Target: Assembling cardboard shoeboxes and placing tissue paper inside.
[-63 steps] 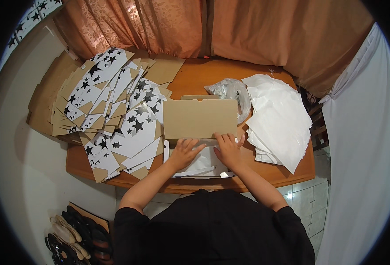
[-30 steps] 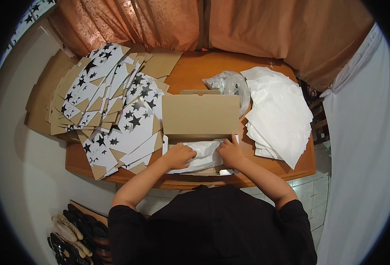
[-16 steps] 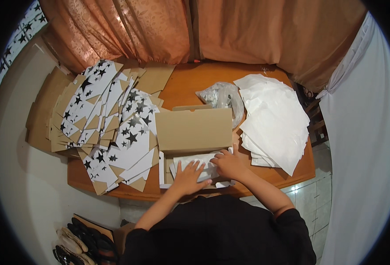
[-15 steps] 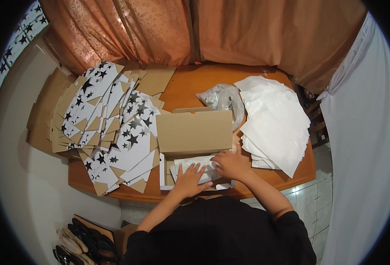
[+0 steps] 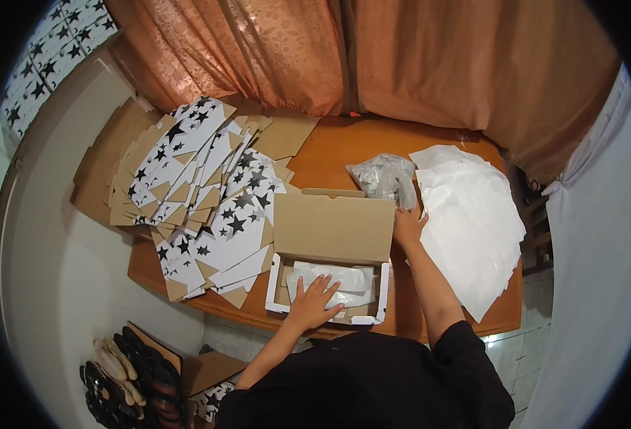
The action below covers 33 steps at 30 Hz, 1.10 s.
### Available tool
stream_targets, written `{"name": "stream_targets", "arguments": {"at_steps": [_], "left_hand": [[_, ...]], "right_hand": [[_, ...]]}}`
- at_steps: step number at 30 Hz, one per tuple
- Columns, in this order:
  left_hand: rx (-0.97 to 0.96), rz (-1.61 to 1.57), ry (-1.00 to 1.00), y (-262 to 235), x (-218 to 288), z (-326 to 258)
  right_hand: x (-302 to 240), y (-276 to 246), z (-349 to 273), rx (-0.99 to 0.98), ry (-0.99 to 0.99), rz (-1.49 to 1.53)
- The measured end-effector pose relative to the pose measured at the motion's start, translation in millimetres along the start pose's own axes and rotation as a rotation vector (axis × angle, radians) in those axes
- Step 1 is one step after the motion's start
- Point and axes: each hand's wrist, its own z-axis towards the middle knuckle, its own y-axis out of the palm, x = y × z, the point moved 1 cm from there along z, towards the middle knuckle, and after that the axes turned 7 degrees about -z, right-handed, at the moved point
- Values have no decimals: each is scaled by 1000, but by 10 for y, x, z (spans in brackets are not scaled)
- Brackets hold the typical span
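At the near edge of the wooden surface (image 5: 344, 154), an erected cardboard box (image 5: 383, 289) stands with its brown lid (image 5: 333, 225) raised along the far side. Within it lies a white wrapped packet (image 5: 355, 275), apparently flat on the base and short of both end walls.

The left hand (image 5: 314, 306) is laid palm down over the near part of the packet, fingers spread; it presses or steadies rather than grips. The right hand (image 5: 407, 226) is extended past the right edge of the lid to the near end of a translucent plastic bag (image 5: 383, 175), its fingers partly bent; whether it touches or holds the bag cannot be told. The bag's contents are indistinct.

Left of the box, flat star-printed cardboard blanks (image 5: 237, 247) lie in an overlapping heap; to the right, loose white sheets (image 5: 469, 229) form a fanned stack.

Judged from this arrangement, the work on this box is well advanced: its walls are up and the packet is inside. The lid remains unclosed, and the blanks in the heap are unfolded.
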Motion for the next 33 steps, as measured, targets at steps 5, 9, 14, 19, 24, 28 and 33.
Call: {"name": "stream_targets", "arguments": {"at_steps": [5,9,14,19,24,28,33], "left_hand": [[-74,-32,-33,-32,-25,70],[-160,-36,-74,-55,-19,93],[-167,-56,-76,-12,-25,73],[-151,-35,-79,32,-36,57],[-92,-34,-60,26,-34,39],[-119,-61,-62,-11,-28,49],[-171,-83,-60,-11,-59,93]], "right_hand": [[69,-4,-32,-137,-34,-107],[87,-22,-28,-197,13,-92],[14,-28,97,-78,129,-28],[9,112,238,72,16,-41],[126,157,248,-173,2,-16],[195,134,140,-141,6,18],[243,87,77,-110,-82,-217]]}}
